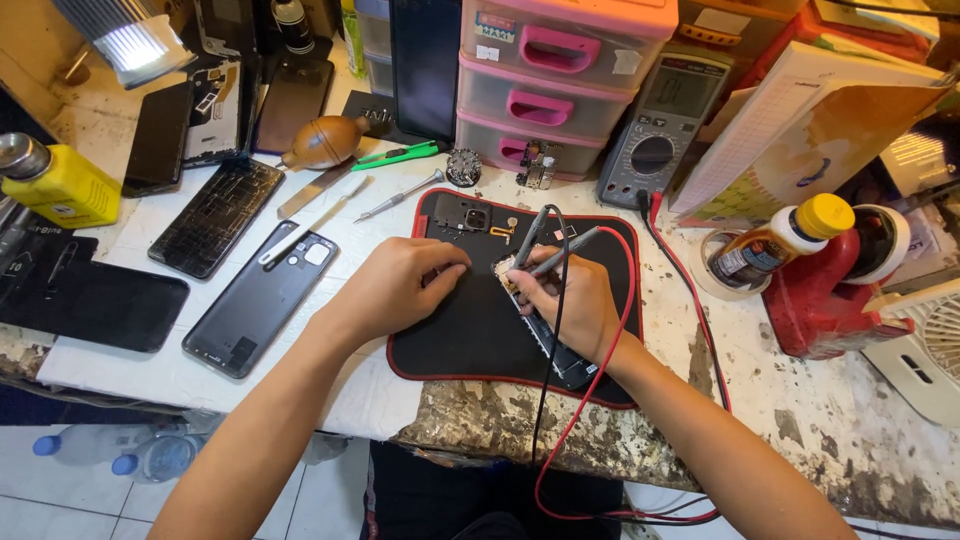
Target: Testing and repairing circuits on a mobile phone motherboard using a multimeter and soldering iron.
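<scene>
A head camera looks down on a cluttered repair worktop. On a black mat with a red edge [440, 350], near the worktop's front edge, lies an opened phone [540, 335]. The right hand [570, 300] is closed around two grey meter probes [545, 248], their tips down on the phone's upper end. The left hand [395, 285] rests just beside it on the mat, fingers curled narrow, holding nothing that can be made out. Red and black leads [600, 380] loop over the front edge. A grey multimeter [660, 125] leans at the back, pink drawers [545, 85] beside it. A dark phone back cover [260, 300] lies towards the left edge, a yellow bottle [65, 185] at the far left
</scene>
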